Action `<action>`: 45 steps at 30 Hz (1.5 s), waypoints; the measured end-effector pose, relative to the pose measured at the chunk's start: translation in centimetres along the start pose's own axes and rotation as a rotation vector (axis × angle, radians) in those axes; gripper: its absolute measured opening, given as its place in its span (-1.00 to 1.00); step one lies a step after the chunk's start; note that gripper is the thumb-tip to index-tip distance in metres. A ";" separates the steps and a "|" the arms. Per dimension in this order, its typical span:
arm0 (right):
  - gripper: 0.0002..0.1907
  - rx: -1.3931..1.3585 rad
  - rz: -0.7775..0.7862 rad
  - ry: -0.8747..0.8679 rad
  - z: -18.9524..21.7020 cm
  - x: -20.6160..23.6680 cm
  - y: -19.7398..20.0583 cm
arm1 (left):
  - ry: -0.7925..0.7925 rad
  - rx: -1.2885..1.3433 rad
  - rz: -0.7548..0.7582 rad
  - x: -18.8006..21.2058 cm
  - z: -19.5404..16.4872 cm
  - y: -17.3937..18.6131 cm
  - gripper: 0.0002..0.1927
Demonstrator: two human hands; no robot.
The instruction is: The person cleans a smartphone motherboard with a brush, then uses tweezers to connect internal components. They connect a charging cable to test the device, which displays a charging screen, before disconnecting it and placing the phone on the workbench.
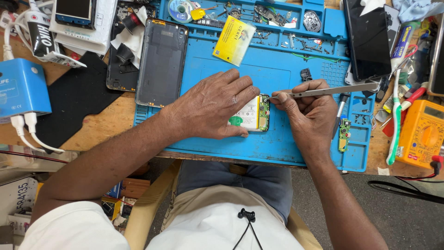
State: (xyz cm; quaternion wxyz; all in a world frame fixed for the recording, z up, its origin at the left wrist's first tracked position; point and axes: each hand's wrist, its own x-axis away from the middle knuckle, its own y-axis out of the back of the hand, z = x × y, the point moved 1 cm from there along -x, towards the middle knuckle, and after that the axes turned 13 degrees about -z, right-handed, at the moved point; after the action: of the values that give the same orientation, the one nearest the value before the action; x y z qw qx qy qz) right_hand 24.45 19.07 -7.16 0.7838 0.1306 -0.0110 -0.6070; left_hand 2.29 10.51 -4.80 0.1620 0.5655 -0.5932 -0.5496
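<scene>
Head view: left hand (pixel 215 106) fingers spread over phone (pixel 253 113); right hand (pixel 310 113) fingers pinch tweezers (pixel 335 90).

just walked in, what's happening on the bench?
A person seated at a blue silicone repair mat is working on an opened phone body with a white battery and green circuit board. The left hand lies flat over it, pinning it to the mat. The right hand holds slim metal tweezers, tips at the board's top edge. A dark grey phone back cover lies at the mat's left edge, and a small green circuit board sits to the right.
</scene>
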 end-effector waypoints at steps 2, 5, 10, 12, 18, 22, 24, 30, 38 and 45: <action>-0.79 0.024 -0.002 0.013 -0.1 0.0 0.0 | -0.003 -0.003 0.002 0.0 0.0 -0.1 -0.05; -0.78 0.039 -0.006 0.020 -0.2 0.0 0.2 | 0.001 -0.007 0.003 0.0 0.0 -0.1 -0.07; -0.77 0.012 0.009 0.038 -0.1 0.2 0.1 | 0.009 0.015 0.007 -0.2 0.0 0.2 -0.11; -0.76 -0.028 0.004 0.003 0.1 0.0 0.0 | -0.005 0.027 -0.030 -0.2 -0.1 0.5 -0.11; -0.52 0.010 0.005 -0.072 1.8 -0.9 3.2 | 0.082 -0.040 0.010 -0.3 -0.6 1.0 -0.22; -0.39 0.351 0.105 -0.202 3.1 -0.9 5.9 | 0.129 0.006 -0.026 -0.6 -1.0 0.8 -0.18; -0.48 0.690 0.087 -0.131 3.8 -0.8 6.4 | 0.150 0.018 -0.010 -1.1 -0.8 0.5 -0.16; -0.65 0.771 -0.045 0.367 5.5 2.3 4.0 | 0.436 0.262 0.248 -3.3 0.9 1.4 -0.63; -0.60 0.622 -0.088 1.116 6.0 5.8 1.9 | 0.715 0.527 0.265 -4.4 -1.2 4.9 -0.58; -0.61 0.265 -0.120 0.912 5.9 6.7 4.5 | 0.775 1.120 0.002 -0.6 -2.7 5.3 -0.57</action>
State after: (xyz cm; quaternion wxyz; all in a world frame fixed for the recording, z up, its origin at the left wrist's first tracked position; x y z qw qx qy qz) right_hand 29.44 12.55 -1.42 0.6489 0.4828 0.2643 -0.5253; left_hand 2.00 8.45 0.79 0.0461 0.7195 -0.6880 0.0828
